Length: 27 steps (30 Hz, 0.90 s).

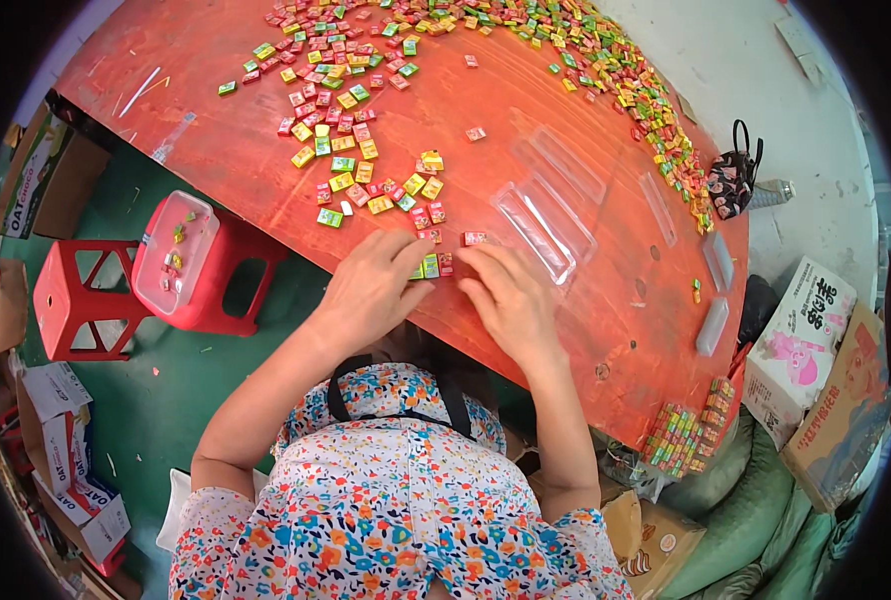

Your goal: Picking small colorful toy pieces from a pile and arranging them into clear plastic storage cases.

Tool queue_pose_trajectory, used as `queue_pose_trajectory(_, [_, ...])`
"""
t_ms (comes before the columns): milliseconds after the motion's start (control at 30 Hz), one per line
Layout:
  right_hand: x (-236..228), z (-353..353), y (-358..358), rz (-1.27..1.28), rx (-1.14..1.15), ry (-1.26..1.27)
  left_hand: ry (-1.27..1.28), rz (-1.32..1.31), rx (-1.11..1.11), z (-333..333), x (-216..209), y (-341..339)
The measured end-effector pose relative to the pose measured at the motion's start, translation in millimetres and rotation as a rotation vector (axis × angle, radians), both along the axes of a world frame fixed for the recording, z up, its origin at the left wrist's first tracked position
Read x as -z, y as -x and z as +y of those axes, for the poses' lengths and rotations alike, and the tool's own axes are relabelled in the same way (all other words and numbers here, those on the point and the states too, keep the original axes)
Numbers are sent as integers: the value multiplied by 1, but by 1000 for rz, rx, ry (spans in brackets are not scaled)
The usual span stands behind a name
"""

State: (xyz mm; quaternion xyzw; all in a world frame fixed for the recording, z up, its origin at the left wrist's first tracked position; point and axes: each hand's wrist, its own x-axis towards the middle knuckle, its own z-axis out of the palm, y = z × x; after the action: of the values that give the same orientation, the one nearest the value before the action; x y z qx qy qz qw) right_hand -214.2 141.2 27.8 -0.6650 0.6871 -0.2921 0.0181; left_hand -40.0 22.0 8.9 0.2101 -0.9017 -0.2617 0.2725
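Observation:
At the near edge of the red table (616, 290), my left hand (366, 285) has its fingers and thumb around the left end of a short row of small green and red boxes (432, 266). The hand hides part of that row. Just to the right, my right hand (514, 295) has its thumb and fingers apart, close to the row's right end, with nothing seen between them. A single red box (474, 239) lies by its fingertips. More small red, yellow and green boxes (366, 150) lie loose beyond my hands.
Clear plastic trays (546, 228) lie right of my hands. A large heap of small boxes (606, 60) curves along the far edge; a stacked block (674, 440) stands at the right corner. Red stools (76, 300) and cartons (51, 180) stand on the left, cartons (801, 340) on the right.

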Motion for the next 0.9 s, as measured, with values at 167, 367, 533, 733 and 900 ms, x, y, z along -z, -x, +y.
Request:
queue_pose_trajectory(167, [8, -16, -13, 162, -27, -31, 7, -26, -8, 0, 8, -4])
queue_pose_trajectory(367, [8, -16, -21, -101, -39, 44, -54, -41, -86, -12, 9, -25])
queue_pose_trajectory(533, [13, -32, -36, -6, -131, 50, -158, -25, -12, -12, 6, -31])
queue_pose_trajectory(733, [3, -18, -19, -50, -49, 66, -123, 22, 25, -3, 8, -19])
queue_pose_trajectory(900, [-4, -38, 1, -184, 50, -2, -366, 29, -17, -13, -10, -10])
